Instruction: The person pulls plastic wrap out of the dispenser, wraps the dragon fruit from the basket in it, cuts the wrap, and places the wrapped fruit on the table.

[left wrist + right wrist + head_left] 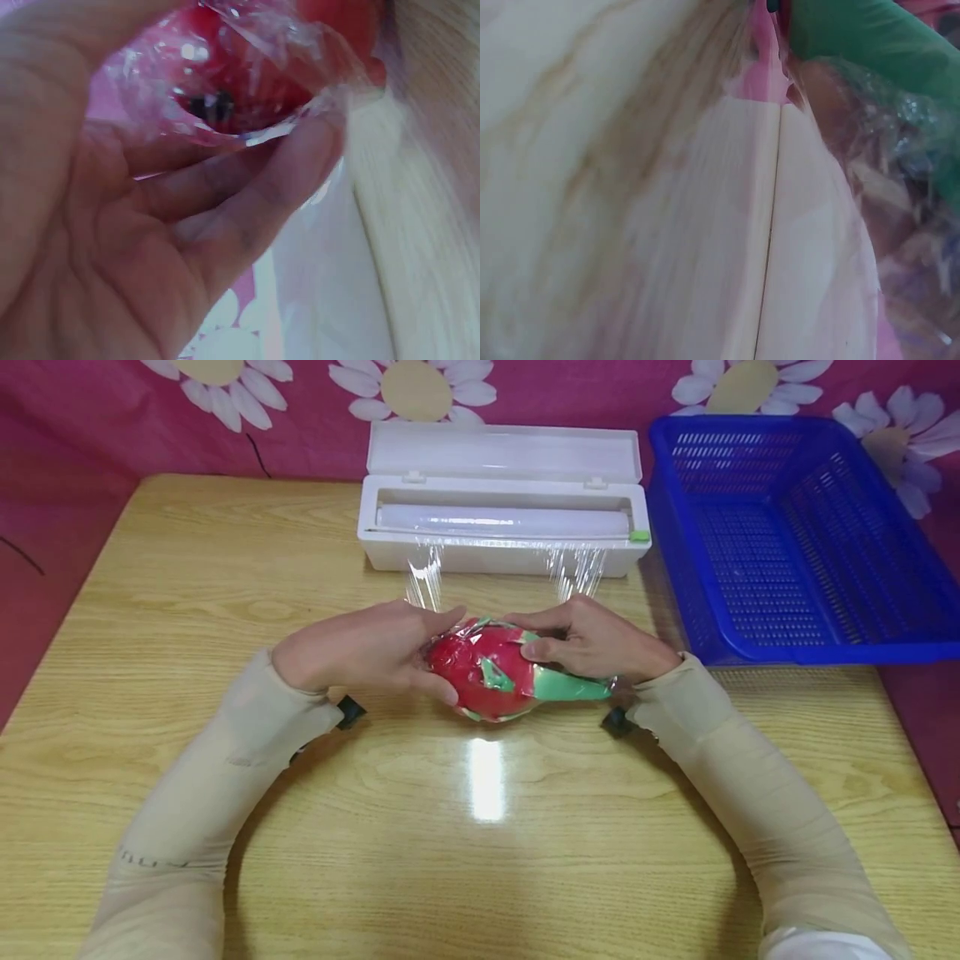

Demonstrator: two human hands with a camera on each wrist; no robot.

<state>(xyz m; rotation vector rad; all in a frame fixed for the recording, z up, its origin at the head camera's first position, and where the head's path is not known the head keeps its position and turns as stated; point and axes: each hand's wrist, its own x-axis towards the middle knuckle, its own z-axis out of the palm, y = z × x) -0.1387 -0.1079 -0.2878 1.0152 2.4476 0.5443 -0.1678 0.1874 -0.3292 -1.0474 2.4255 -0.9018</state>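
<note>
Both hands hold a red dragon fruit (472, 685) with green scales, low over the table and partly covered in clear cling film. My left hand (367, 647) grips its left end, thumb on the near side. At the right end, my right hand (596, 643) pinches the fruit beside a long green leaf (570, 686). Crinkled cling film (150, 105) bunches over the fruit's end against the left fingers. In the right wrist view, film (907, 142) hangs under the green leaf. Strands of film run from the fruit back to a white dispenser (502, 558).
The dispenser's lid (502, 453) stands raised, showing the film roll (502, 517) and a green slider (639, 536) at its front right. A blue plastic basket (825, 652) stands at the back right. Pink flowered cloth (315, 452) hangs behind the wooden table (360, 860).
</note>
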